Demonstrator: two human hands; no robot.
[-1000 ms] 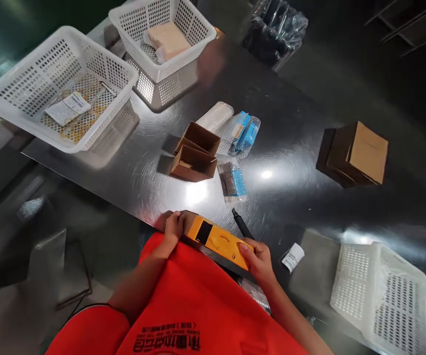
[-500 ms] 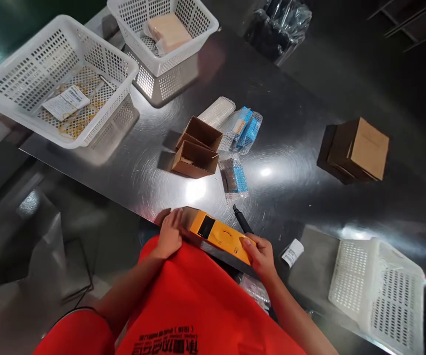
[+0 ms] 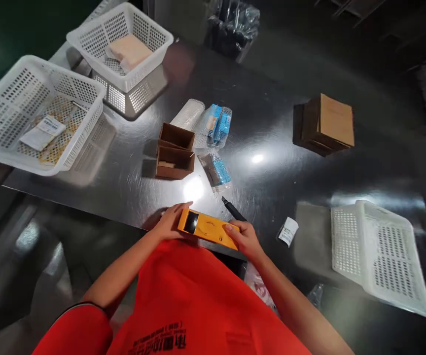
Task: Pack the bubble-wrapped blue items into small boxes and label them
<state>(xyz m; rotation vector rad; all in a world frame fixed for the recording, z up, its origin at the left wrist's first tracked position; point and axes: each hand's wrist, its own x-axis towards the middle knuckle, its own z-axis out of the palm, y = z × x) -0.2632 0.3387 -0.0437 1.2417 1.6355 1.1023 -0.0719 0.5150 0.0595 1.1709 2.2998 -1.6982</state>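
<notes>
My right hand (image 3: pixel 246 240) is closed on the right end of a long orange-yellow box (image 3: pixel 211 230), thumb on its top face. A black panel covers part of that face near the left end. My left hand (image 3: pixel 169 223) is wrapped about the left end, its fingertips reaching behind the box. The box is at the table edge, close against my red apron. Just beyond it lies a black utility knife (image 3: pixel 234 210). Farther off are a bubble-wrapped blue-and-brown packet (image 3: pixel 216 172) and two open brown cartons (image 3: pixel 175 171) (image 3: pixel 176 135).
Bubble-wrapped blue packets (image 3: pixel 218 124) and a clear bubble-wrap roll (image 3: pixel 188 114) lie behind the cartons. White baskets stand at left (image 3: pixel 4 106), back (image 3: pixel 154 59) and right (image 3: pixel 361 246). Stacked brown cartons (image 3: pixel 335 121) and a white label (image 3: pixel 288 231) rest on the metal table (image 3: pixel 257 190).
The view has shifted. My left hand has slid along to the left end of the orange-yellow box and its fingers now reach behind it. My right hand keeps its hold.
</notes>
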